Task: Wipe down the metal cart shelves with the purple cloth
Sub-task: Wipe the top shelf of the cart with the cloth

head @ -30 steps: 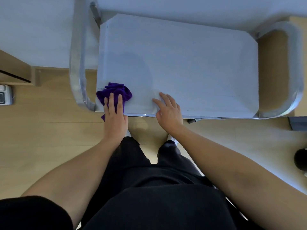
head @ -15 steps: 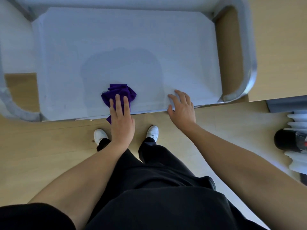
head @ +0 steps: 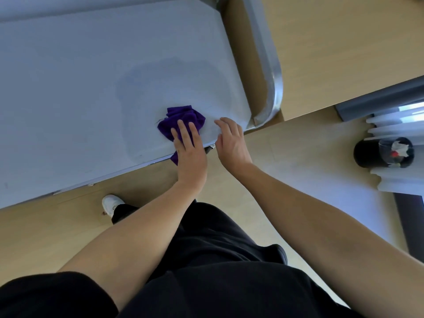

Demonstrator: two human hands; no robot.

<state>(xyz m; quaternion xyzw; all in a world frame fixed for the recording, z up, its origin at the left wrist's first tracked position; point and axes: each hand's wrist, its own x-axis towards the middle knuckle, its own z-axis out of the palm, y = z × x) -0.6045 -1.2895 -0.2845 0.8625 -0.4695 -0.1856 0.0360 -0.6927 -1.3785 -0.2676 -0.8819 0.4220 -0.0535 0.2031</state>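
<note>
The shelf (head: pixel 80 88) ran long left-to-right, most of it lying left and far of the purple cloth (head: pixel 183 118). Cloth bunched at near edge, toward the right end. On it, left hand (head: pixel 188 148) pressed flat-fingered; just right, right hand (head: pixel 231 143), fingers loose, holding nothing (shelf contact unclear). Count: one shelf seen, one cloth, two hands.

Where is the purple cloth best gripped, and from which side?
Probably the bunched mound of the purple cloth, from above: its raised folds give fingers something to close round, while the corner hanging over the shelf edge is thin.
</note>
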